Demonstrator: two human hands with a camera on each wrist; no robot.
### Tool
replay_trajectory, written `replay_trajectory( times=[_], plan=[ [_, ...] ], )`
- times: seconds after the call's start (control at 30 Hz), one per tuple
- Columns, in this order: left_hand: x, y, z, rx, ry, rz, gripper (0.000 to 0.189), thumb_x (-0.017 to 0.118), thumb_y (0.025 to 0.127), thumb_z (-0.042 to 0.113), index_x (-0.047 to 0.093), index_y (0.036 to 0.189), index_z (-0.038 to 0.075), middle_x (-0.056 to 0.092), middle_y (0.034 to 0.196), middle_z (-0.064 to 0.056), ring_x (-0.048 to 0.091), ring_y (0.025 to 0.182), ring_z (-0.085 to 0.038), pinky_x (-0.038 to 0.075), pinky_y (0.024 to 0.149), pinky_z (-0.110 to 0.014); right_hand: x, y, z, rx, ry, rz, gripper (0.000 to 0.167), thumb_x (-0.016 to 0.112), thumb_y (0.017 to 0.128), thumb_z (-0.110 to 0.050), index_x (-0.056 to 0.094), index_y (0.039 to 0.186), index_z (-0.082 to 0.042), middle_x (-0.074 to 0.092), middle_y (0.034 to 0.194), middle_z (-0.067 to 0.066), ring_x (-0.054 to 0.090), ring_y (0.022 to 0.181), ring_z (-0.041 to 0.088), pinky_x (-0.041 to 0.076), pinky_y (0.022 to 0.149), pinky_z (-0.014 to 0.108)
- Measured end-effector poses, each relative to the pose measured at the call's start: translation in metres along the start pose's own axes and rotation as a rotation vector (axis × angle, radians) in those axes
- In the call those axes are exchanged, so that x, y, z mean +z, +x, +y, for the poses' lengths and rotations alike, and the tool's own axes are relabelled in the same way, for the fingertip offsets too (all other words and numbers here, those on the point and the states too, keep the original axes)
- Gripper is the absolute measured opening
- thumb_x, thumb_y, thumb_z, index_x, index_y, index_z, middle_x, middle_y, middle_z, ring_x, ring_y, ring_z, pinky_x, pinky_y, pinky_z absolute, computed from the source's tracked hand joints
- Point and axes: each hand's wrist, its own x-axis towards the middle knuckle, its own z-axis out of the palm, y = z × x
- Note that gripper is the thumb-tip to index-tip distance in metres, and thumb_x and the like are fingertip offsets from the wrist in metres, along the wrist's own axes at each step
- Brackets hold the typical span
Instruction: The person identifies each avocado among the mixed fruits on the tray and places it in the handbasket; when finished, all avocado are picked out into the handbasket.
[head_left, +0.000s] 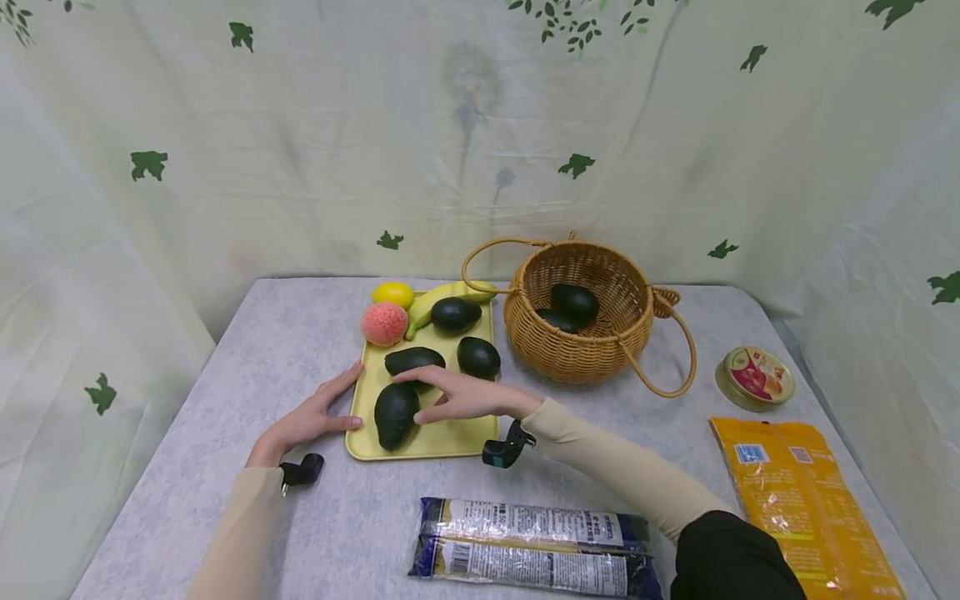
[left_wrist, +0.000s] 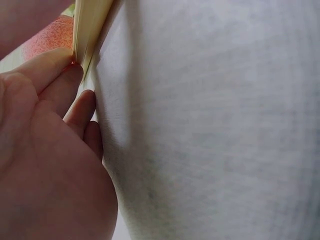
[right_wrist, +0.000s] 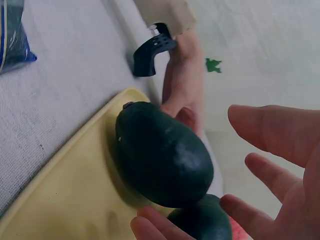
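Note:
A yellow tray (head_left: pixel 457 437) bears several dark green avocados. My left hand (head_left: pixel 309 421) rests at the tray's left edge, its fingertips against the rim in the left wrist view, thumb spread toward the near corner. Over the tray, my right hand (head_left: pixel 471 395) reaches from the right with fingers parted around the nearest avocado (head_left: pixel 395 417). The right wrist view has that avocado (right_wrist: pixel 165 155) lying on the tray, with a gap between it and the raised fingers. Behind it lies a second avocado (head_left: pixel 412 358), partly covered by the right hand. A third avocado (head_left: pixel 478 358) sits right of it.
At the tray's far end are a lemon (head_left: pixel 393 293), a pink round fruit (head_left: pixel 385 324), a banana (head_left: pixel 427 308) and another avocado (head_left: pixel 456 315). A wicker basket (head_left: pixel 558 362) holds two avocados. Rightward are a round tin (head_left: pixel 756 379) and orange bag (head_left: pixel 810 508); nearer, blue packages (head_left: pixel 532 546).

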Motion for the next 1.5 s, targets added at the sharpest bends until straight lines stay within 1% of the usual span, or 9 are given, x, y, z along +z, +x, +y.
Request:
replay_trajectory(
  times=[0.13,0.3,0.43,0.73,0.87,1.0,1.2,1.33,1.5],
  plan=[
    [0.0,0.0,0.0,-0.006,-0.007,0.0,0.094,0.075,0.084,0.021,0.013,0.155,0.012,0.006,0.159,-0.014,-0.001,0.142,-0.042,0.002,0.106,-0.066,0.005,0.011,0.001,0.012,-0.115,-0.012,0.06,0.064,0.093,-0.02,0.038,0.147,-0.011,0.03,0.152,0.009,0.028,0.136,0.016,0.041,0.098,0.027],
    [0.001,0.0,0.001,-0.009,-0.006,0.001,0.094,0.075,0.084,0.021,0.013,0.155,0.011,0.006,0.159,-0.015,-0.001,0.142,-0.042,0.003,0.106,-0.066,0.013,0.021,0.001,0.022,-0.244,-0.015,0.059,0.064,0.093,-0.025,0.041,0.145,-0.013,0.03,0.152,0.014,0.024,0.14,0.018,0.024,0.11,0.027],
    [0.001,-0.001,0.002,-0.003,0.0,-0.006,0.094,0.074,0.085,0.021,0.012,0.155,0.01,0.005,0.159,-0.016,-0.001,0.141,-0.043,0.003,0.106,-0.067,0.019,0.027,0.001,0.04,-0.283,-0.001,0.052,0.065,0.093,-0.027,0.048,0.14,-0.014,0.03,0.151,0.015,0.024,0.139,0.019,0.024,0.11,0.027],
    [0.001,-0.001,0.003,0.0,0.006,-0.006,0.093,0.074,0.085,0.02,0.013,0.154,0.009,0.005,0.159,-0.016,-0.001,0.141,-0.043,0.003,0.106,-0.066,0.024,0.031,0.004,0.009,-0.283,0.051,0.038,0.071,0.088,-0.015,0.059,0.124,-0.012,0.047,0.138,0.006,0.035,0.13,0.017,0.027,0.107,0.022],
    [0.001,-0.001,0.002,0.004,0.004,-0.005,0.093,0.074,0.085,0.02,0.013,0.154,0.009,0.005,0.159,-0.016,-0.001,0.141,-0.043,0.003,0.106,-0.066,0.013,0.023,0.005,-0.021,-0.203,0.063,0.037,0.07,0.088,-0.012,0.06,0.123,-0.011,0.049,0.136,0.005,0.036,0.129,0.014,0.028,0.106,0.022],
    [0.001,-0.001,0.001,0.012,0.008,-0.004,0.093,0.074,0.085,0.019,0.014,0.154,0.008,0.005,0.159,-0.017,-0.001,0.141,-0.043,0.003,0.106,-0.066,-0.007,0.009,0.001,-0.011,-0.038,0.068,0.037,0.069,0.089,-0.012,0.059,0.124,-0.013,0.046,0.136,0.001,0.038,0.124,0.01,0.038,0.099,0.026],
    [0.0,0.0,0.0,0.018,0.004,-0.001,0.093,0.075,0.084,0.02,0.014,0.154,0.009,0.006,0.159,-0.016,-0.001,0.142,-0.041,0.003,0.107,-0.065,-0.043,-0.02,-0.008,0.029,0.164,0.087,0.04,0.066,0.091,-0.012,0.055,0.128,-0.019,0.043,0.138,-0.004,0.045,0.118,0.019,0.048,0.089,0.034],
    [0.0,0.0,-0.001,0.02,-0.004,0.0,0.094,0.075,0.084,0.019,0.014,0.154,0.009,0.005,0.159,-0.015,-0.002,0.142,-0.041,0.002,0.107,-0.064,-0.067,-0.042,-0.013,0.047,0.218,0.116,0.043,0.065,0.092,-0.014,0.051,0.133,-0.02,0.039,0.142,-0.004,0.046,0.119,0.022,0.049,0.089,0.037],
    [0.0,0.0,-0.001,0.02,-0.004,-0.002,0.094,0.074,0.084,0.02,0.013,0.154,0.009,0.005,0.159,-0.016,-0.002,0.142,-0.041,0.002,0.108,-0.064,-0.095,-0.071,-0.02,0.053,0.203,0.185,0.045,0.065,0.093,-0.017,0.05,0.135,-0.019,0.035,0.147,-0.002,0.045,0.124,0.021,0.048,0.092,0.04]
  ],
)
